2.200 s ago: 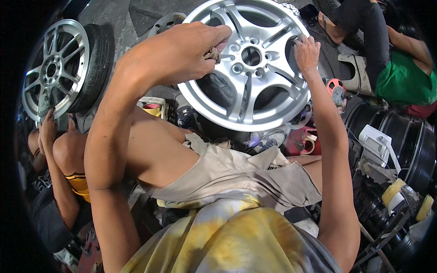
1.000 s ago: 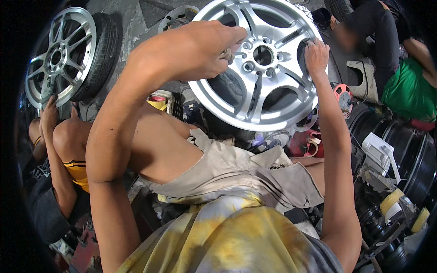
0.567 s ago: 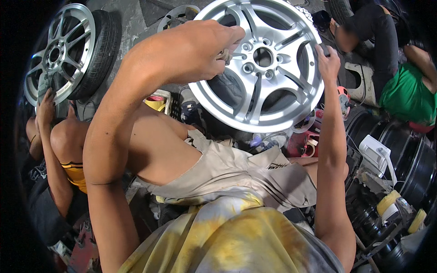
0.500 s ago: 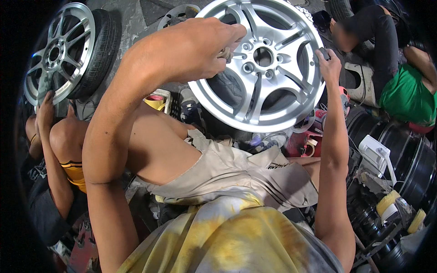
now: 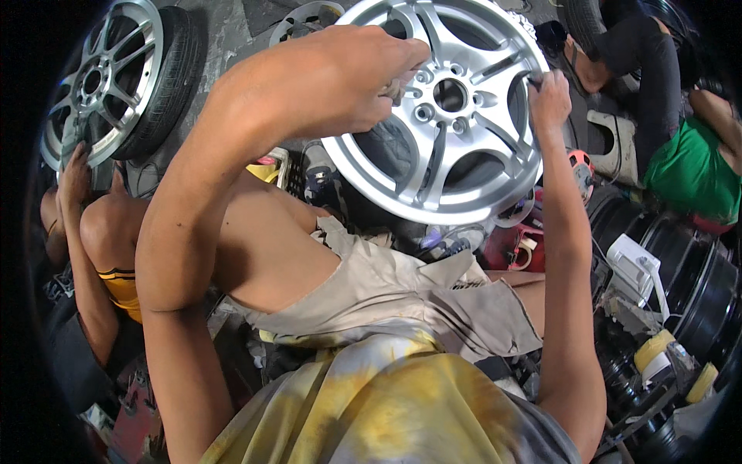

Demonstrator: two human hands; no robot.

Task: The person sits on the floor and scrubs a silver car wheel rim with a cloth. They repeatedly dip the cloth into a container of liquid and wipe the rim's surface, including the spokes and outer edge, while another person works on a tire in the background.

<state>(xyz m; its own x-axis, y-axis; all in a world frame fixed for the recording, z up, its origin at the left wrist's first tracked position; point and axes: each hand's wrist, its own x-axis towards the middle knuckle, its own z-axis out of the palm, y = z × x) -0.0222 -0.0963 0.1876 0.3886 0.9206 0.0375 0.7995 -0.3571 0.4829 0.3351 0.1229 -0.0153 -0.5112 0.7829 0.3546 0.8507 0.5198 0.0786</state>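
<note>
A silver alloy wheel rim with paired spokes and a round centre hole stands tilted in front of my legs. My left hand is closed at its left side, curled over a spoke near the centre; the fingertips are partly hidden behind the hand. At the right edge of the rim, my right hand presses a small dark pad against the metal beside a spoke opening. The fingers are bent around the pad, which is mostly covered.
To the left, another person's hand touches a second silver wheel near a tire. A person in a green shirt sits at right. Black wheel barrels, a white device and a red container lie around.
My right hand has shifted slightly up and left, its fingers now reaching inward over the rim's edge. My left hand stays at the spoke. The neighbour's hand has moved up slightly.
</note>
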